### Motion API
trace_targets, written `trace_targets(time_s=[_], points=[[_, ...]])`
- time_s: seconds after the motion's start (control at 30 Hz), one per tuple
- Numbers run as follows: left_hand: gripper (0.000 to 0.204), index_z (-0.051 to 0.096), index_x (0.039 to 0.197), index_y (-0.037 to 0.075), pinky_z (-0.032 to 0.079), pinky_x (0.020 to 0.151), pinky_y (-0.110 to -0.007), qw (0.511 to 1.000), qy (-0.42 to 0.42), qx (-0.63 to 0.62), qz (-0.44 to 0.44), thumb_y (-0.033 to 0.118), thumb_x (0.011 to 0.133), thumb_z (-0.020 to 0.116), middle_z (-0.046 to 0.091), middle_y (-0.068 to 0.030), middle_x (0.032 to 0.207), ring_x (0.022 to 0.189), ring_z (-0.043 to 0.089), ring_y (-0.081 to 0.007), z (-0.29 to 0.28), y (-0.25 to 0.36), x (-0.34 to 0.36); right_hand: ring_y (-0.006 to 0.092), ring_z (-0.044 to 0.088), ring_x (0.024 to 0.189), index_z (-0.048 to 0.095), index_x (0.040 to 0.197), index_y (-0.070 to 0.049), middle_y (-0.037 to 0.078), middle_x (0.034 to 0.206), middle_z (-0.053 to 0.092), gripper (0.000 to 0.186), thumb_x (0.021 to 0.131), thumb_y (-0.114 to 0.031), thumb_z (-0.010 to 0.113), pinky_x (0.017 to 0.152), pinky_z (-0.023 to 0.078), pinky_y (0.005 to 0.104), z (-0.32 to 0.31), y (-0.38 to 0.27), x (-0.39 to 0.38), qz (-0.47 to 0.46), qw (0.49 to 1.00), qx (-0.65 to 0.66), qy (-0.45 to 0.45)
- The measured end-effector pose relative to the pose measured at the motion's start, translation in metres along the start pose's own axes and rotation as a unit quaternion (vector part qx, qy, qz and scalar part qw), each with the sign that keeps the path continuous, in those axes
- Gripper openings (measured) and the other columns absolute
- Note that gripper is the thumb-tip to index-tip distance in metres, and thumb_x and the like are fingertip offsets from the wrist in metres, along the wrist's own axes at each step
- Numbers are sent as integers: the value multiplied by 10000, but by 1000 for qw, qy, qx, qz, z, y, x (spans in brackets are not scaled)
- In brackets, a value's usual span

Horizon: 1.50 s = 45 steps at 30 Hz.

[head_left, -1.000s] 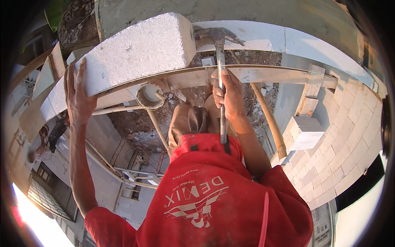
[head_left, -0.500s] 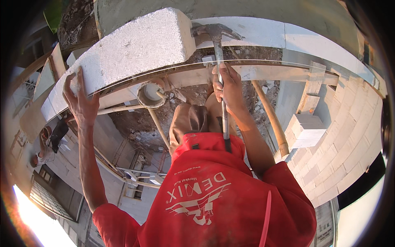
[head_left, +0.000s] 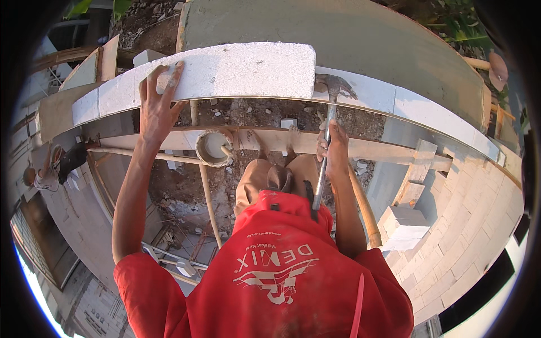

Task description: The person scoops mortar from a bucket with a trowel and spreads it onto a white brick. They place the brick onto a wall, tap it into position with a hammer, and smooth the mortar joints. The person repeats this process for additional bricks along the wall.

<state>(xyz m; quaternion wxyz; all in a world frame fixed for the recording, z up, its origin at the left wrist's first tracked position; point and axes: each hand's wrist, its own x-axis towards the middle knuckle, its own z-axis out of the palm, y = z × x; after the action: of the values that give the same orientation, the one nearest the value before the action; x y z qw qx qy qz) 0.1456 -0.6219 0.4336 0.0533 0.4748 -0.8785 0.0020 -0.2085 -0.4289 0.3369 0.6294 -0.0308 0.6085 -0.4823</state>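
My left hand (head_left: 155, 107) grips a long white block (head_left: 248, 69), its fingers spread over the block's face and thumb at the lower edge. The block lies on a row of similar white blocks (head_left: 360, 87). My right hand (head_left: 332, 146) is closed round the shaft of a metal claw hammer (head_left: 332, 84), whose head is beside the block's right end, touching or very close to it.
Below are a wooden plank (head_left: 360, 142), a round bucket (head_left: 214, 147), bamboo poles (head_left: 367, 217), rubble and a block stack (head_left: 403, 225). A grey slab (head_left: 338, 34) lies beyond the wall. A co-worker (head_left: 53, 166) is lower at the left.
The view has shifted, so the block and hammer appear lower and farther right. My left hand has moved rightward along the block. My right hand still holds the hammer at the block's end.
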Motion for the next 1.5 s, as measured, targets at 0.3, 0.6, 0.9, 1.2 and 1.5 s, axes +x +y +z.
trace_targets(time_s=[0.3,0.6,0.9,1.2,1.5], points=[[1015,380,1557,352,336,1192,-614,999,-32,-17,-9,273,687,896,376,-97,1494,1391,372,-349,-17,-3,-7,106,419,575,553,1106,-4,1,719,449,396,1055,-395,515,482,333,302,-78,18,-53,-88,949,-295,62],[791,484,1492,237,351,1188,-543,925,174,-208,-266,303,791,844,362,-115,1505,1446,308,-351,-29,5,-123,68,429,462,565,1045,-13,-9,630,473,299,979,-279,685,404,320,247,43,-53,-111,-263,862,-414,-125],[549,683,1269,83,543,953,-384,628,-54,-439,-640,374,818,795,719,-177,1196,1085,704,-300,183,60,-407,202,513,620,614,1221,6,133,682,542,364,987,-273,619,604,436,384,267,-133,-23,-433,617,-596,-274],[341,784,1069,110,527,637,-332,235,102,-489,-834,366,844,802,753,-38,925,746,677,-164,245,168,-588,362,700,835,634,1208,60,240,920,710,345,954,-174,643,786,540,421,342,-117,47,-549,426,-628,-351],[386,746,1182,87,549,715,-334,272,112,-535,-792,332,886,789,747,-70,1083,904,693,-175,223,113,-520,423,629,1002,654,1195,36,217,1035,602,306,931,-118,659,850,503,472,337,-110,31,-574,389,-657,-296]])
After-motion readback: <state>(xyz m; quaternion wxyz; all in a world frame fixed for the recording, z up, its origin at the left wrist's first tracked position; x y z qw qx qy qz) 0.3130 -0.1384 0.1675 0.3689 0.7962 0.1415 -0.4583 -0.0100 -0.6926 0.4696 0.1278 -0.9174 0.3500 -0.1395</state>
